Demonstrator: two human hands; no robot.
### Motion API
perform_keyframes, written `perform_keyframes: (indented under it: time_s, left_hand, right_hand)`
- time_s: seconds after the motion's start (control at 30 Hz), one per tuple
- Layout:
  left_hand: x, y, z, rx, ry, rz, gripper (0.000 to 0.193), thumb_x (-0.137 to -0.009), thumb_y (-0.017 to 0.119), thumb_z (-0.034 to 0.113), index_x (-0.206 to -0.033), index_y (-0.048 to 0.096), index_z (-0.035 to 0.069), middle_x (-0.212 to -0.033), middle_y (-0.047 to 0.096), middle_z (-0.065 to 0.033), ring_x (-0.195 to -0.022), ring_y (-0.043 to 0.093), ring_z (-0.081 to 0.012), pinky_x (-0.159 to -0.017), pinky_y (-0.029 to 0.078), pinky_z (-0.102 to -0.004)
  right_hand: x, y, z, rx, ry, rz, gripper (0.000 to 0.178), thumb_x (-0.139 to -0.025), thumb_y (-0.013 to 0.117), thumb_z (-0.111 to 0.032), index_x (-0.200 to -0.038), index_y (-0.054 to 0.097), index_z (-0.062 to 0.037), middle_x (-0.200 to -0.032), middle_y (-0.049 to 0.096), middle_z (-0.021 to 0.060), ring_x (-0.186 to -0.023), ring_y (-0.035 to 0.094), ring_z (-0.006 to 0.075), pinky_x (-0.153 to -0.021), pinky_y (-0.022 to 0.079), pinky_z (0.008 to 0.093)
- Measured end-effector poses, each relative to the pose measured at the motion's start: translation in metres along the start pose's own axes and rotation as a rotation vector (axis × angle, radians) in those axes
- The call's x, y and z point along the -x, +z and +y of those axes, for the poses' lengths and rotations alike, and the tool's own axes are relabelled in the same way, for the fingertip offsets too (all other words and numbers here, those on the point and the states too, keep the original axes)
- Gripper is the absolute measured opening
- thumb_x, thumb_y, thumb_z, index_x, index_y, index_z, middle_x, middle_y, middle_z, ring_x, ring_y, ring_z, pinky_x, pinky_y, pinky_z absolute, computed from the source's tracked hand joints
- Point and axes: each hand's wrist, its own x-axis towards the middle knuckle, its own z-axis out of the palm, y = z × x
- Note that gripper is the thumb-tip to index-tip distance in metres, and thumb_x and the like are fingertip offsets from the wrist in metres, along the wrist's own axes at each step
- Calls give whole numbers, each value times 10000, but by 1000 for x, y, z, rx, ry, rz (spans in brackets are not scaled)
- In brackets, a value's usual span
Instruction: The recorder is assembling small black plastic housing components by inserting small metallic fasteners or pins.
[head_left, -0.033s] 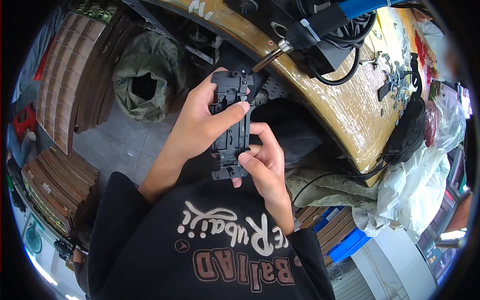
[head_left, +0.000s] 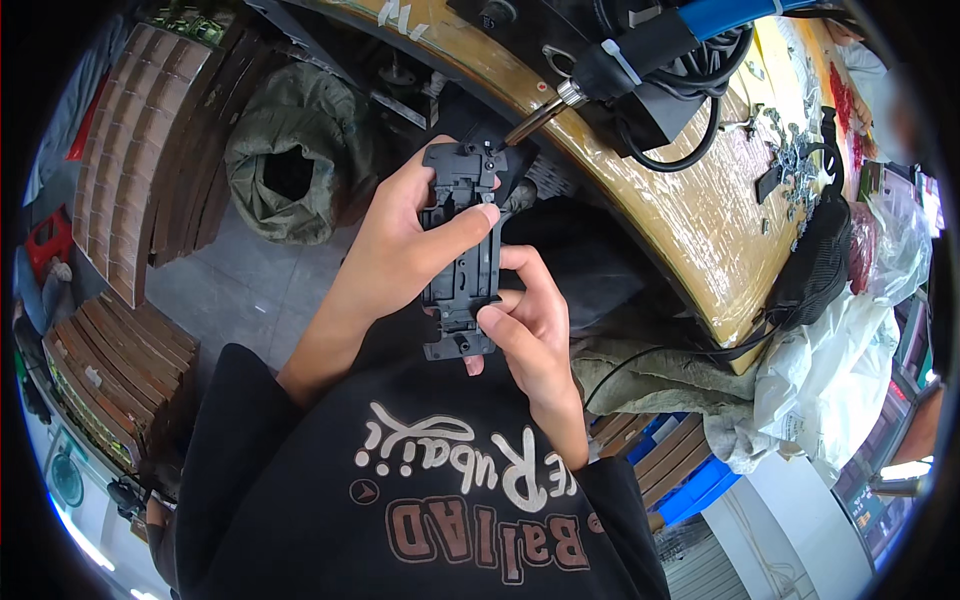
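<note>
A long black moulded plastic part (head_left: 462, 272) with ribs, slots and small holes is held in front of my chest by both hands. My left hand (head_left: 392, 240) is closed around its left side, the thumb lying across its upper half. Lower down, my right hand (head_left: 532, 325) grips the right edge, thumb on the face and other fingers partly hidden behind. Just past the part's top end is the metal tip of a black tool (head_left: 590, 82) with a blue sleeve. From this view I cannot tell whether tip and part touch.
A film-covered table (head_left: 640, 235) curves along the right, with small metal pieces (head_left: 795, 165) and black cables (head_left: 705, 120) on it. White plastic bags (head_left: 830, 375) hang by its corner. To the left stand an open green sack (head_left: 300, 150) and stacked brown trays (head_left: 140, 150).
</note>
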Motion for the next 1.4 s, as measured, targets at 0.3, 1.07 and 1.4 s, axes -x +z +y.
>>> perform_keyframes:
  time_s: [0.3,1.07,1.4]
  left_hand:
    - [-5,-1,-5,-20,-9,4,167,-748,582,64,-886,500,19,-743,502,2,-680,466,-50,-608,398,-201]
    - [-15,6,-27,-278,-270,-113,288,-824,570,157,-1062,470,30,-678,523,-18,-513,456,-40,-438,375,-189]
    - [-33,13,-96,-539,-402,-157,255,-870,509,254,-1007,495,39,-513,435,5,-395,399,-54,-366,330,-184]
  right_hand:
    - [-6,-3,0,-13,18,9,303,-815,474,13,-1085,338,10,-827,602,161,-549,530,105,-450,428,214]
    - [-14,-57,29,277,-14,174,257,-770,541,-93,-985,413,-37,-584,545,48,-464,516,123,-466,417,233]
    - [130,-251,145,1285,-642,1757,319,-773,596,-93,-1009,465,77,-859,526,151,-709,541,198,-600,448,290]
